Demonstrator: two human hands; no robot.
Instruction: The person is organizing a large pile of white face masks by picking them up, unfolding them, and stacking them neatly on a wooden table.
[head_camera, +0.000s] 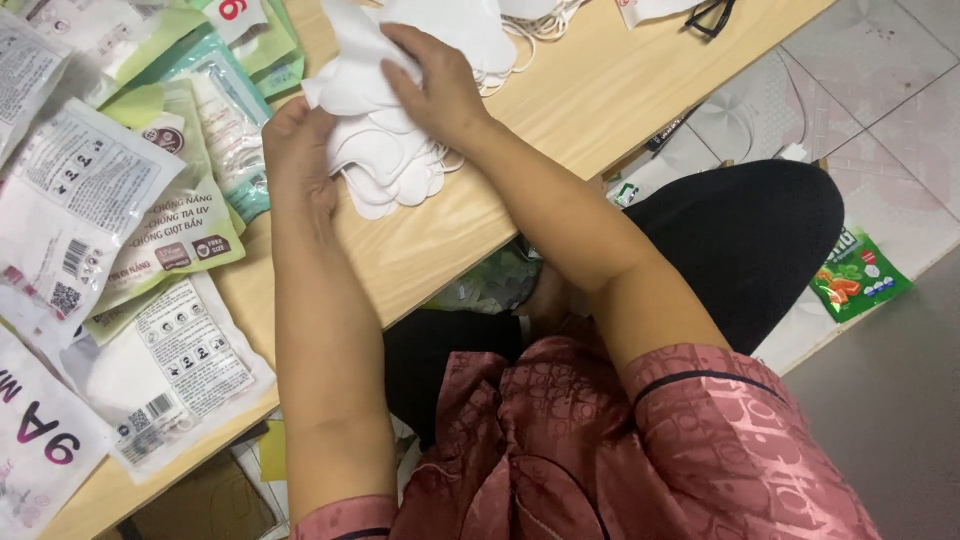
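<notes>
Where the head camera looks down on the pale wooden table (590, 95), flat plastic mask packets (150, 220), white and light green, lie fanned over its left part, each sealed and showing a pale folded mask through the film; what else they hold cannot be told. In the middle sits a stack of white face masks (385, 165), loose and out of any packet, their rounded edges overlapping near the table's front edge, with a second white heap (520, 20) just behind at the top. The left hand (298, 155) is curled against the stack's left side, fingers closed on the masks' edge. The right hand (440, 85) rests on top, fingers bent and pinching the uppermost mask, which lifts slightly. On the tiled floor at right lies a green snack bag (858, 275), well apart from the hands
</notes>
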